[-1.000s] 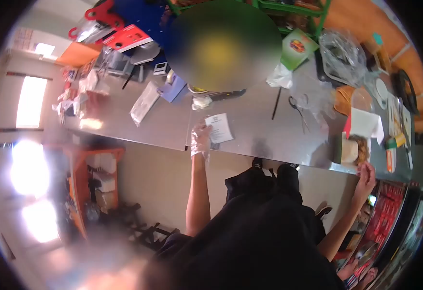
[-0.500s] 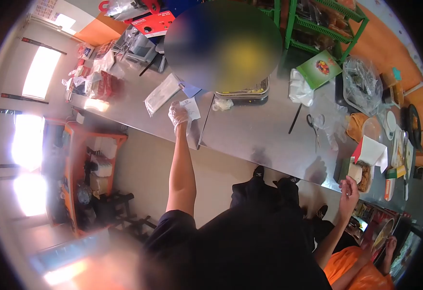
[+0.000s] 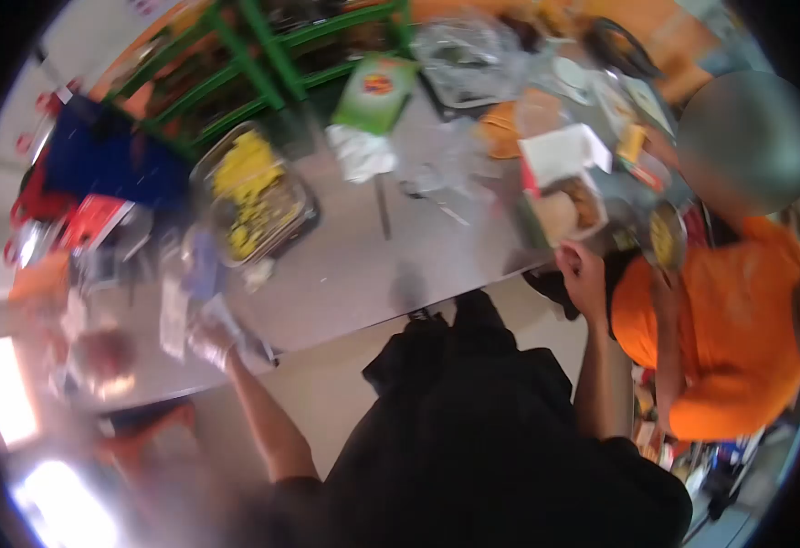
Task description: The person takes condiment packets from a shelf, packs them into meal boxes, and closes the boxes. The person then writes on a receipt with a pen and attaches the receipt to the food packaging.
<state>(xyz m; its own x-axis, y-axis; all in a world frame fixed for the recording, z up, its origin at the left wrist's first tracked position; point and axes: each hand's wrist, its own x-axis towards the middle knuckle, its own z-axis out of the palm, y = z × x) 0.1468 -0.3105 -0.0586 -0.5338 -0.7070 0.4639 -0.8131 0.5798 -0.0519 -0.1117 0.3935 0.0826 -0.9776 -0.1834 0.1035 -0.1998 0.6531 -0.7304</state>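
Left of centre in the frame, the gloved left hand [image 3: 208, 342] touches a paper [image 3: 226, 317] over the worktop [image 3: 350, 279]; blur hides whether its grip is clenched. A tray [image 3: 306, 212] sits upper left. Right of centre, the right hand [image 3: 581, 263], grip relaxed, fingers curled, is beside a box [image 3: 564, 152].

I see left hand [image 3: 208, 342] at table's [image 3: 341, 269] near left, beside paper slip [image 3: 228, 318]. Tray [image 3: 305, 215] sits farther, right of it, rack [image 3: 277, 66] behind. Mid-table, I find scissors [image 3: 455, 216] right of stick [image 3: 384, 212]. Right hand [image 3: 581, 263], near right, just before open box [image 3: 560, 155]; co-worker [image 3: 733, 338] farther right.
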